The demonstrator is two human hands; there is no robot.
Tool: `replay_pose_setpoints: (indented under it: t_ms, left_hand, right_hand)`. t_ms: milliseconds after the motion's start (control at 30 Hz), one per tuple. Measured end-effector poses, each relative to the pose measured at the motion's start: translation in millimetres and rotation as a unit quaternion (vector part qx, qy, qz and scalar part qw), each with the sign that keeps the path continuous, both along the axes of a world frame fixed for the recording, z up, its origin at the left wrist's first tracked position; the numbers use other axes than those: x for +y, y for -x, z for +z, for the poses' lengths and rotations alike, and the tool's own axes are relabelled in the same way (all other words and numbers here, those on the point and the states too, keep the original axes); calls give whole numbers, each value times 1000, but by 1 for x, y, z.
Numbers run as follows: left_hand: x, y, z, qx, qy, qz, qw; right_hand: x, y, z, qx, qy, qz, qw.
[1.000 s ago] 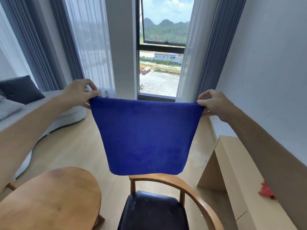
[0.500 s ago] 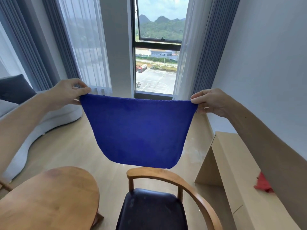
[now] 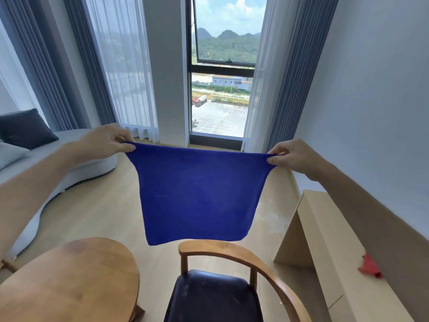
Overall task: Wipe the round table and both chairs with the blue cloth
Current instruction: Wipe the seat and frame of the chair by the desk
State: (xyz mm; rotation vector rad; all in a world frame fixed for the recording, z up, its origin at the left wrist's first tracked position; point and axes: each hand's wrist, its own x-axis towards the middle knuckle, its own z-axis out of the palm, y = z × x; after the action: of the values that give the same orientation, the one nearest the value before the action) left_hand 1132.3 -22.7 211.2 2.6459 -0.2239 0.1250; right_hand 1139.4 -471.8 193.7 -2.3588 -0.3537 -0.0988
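The blue cloth (image 3: 197,196), a fuzzy terry square, hangs spread in the air above the chair (image 3: 232,284). The left hand (image 3: 105,141) pinches its upper left corner and the right hand (image 3: 293,156) its upper right, fingers clamped on the edge. The chair has a curved wooden back and a dark padded seat. Left of it stands the round table (image 3: 69,282) of smooth warm wood. No writing shows.
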Motion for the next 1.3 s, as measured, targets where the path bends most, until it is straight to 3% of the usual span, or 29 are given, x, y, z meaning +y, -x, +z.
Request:
replay_pose_setpoints:
  t_ms: [133, 400, 767, 967, 1300]
  left_hand:
    - [-2, 4, 0, 10, 9, 2, 1000]
    - [-10, -1, -2, 6, -14, 49, 999]
    - [-57, -7, -25, 121, 200, 178, 956]
    - [-120, 13, -30, 177, 284, 124, 934]
    - [-180, 29, -39, 231, 418, 57, 877]
  right_hand:
    - [-4, 1, -4, 19, -79, -4, 997]
    - [-2, 2, -5, -44, -27, -40, 998]
    - [32, 8, -21, 39, -104, -117, 987]
    - [79, 19, -22, 38, -86, -58, 994]
    - [106, 42, -31, 26, -148, 0, 989]
